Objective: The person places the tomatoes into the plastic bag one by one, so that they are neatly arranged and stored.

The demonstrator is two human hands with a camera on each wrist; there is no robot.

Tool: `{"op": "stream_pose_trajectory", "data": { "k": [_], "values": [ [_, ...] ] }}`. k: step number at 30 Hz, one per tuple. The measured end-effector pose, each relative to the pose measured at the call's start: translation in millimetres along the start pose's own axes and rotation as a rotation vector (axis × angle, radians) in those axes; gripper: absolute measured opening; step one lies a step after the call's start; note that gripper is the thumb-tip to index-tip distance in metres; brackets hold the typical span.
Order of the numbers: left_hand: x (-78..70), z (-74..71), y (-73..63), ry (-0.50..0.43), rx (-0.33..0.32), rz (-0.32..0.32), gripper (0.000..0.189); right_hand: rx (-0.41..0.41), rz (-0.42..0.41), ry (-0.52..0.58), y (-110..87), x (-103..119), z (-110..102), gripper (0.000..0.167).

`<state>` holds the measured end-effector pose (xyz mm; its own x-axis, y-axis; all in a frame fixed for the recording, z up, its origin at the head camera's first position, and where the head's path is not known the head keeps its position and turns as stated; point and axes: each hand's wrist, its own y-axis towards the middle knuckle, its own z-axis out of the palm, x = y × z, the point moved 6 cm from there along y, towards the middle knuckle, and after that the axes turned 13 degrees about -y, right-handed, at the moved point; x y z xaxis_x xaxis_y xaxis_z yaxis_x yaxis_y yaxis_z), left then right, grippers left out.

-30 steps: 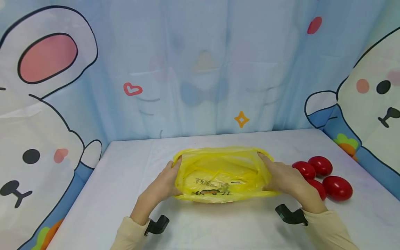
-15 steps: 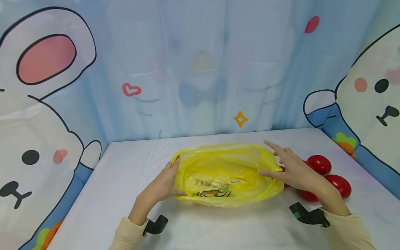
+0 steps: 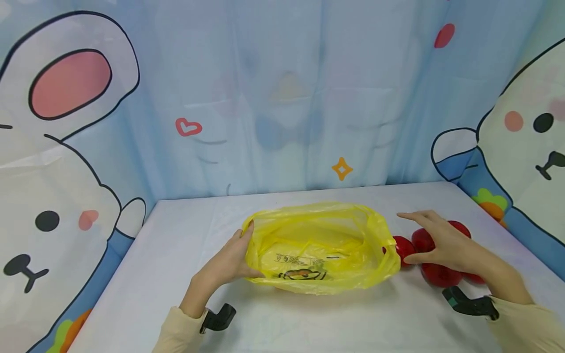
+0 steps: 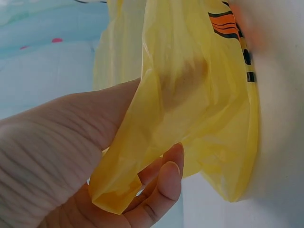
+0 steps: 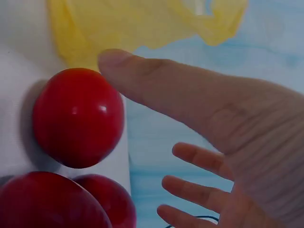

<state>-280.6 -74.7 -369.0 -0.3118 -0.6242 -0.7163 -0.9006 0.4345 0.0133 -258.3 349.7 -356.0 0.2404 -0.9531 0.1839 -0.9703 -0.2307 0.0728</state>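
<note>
A yellow plastic bag (image 3: 326, 284) with black print lies mid-table, its mouth spread toward me. My left hand (image 3: 227, 260) holds its left edge; the left wrist view shows the thumb behind the yellow film (image 4: 190, 114) and curled fingers (image 4: 171, 183) outside it. To the right of the bag, my right hand (image 3: 454, 247) hovers over several glossy red balls, with thumb and fingers spread and nothing held. The nearest red ball (image 3: 402, 251) sits by the bag's right edge. In the right wrist view, the thumb appears just above that red ball (image 5: 78, 118).
More red balls, one at the front (image 3: 441, 275) and one at the back (image 3: 461, 228), sit under and behind my right hand, partly hidden. A white cloth (image 3: 198, 220) covers the table. A blue printed curtain (image 3: 287, 98) hangs behind. Each wrist carries a black camera mount (image 3: 218, 318).
My right hand has let go of the bag's right edge and moved right, over the red balls. The bag's right side now bulges wider. My left hand keeps its hold.
</note>
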Motion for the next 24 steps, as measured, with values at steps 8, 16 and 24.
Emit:
{"op": "stream_pose_trajectory", "data": {
  "k": [8,16,24],
  "values": [
    [-0.8,-0.7,0.1,0.005,0.004,0.001,0.120,0.111,-0.052,-0.027,13.1,7.0,21.6,0.086],
    [0.7,0.6,2.8,0.019,0.013,0.017,0.119,0.137,-0.019,-0.062,20.4,4.9,31.0,0.073],
    [2.0,-1.4,2.3,0.015,0.020,-0.008,0.121,0.154,-0.018,-0.078,27.3,6.2,33.3,0.071]
  ]
}}
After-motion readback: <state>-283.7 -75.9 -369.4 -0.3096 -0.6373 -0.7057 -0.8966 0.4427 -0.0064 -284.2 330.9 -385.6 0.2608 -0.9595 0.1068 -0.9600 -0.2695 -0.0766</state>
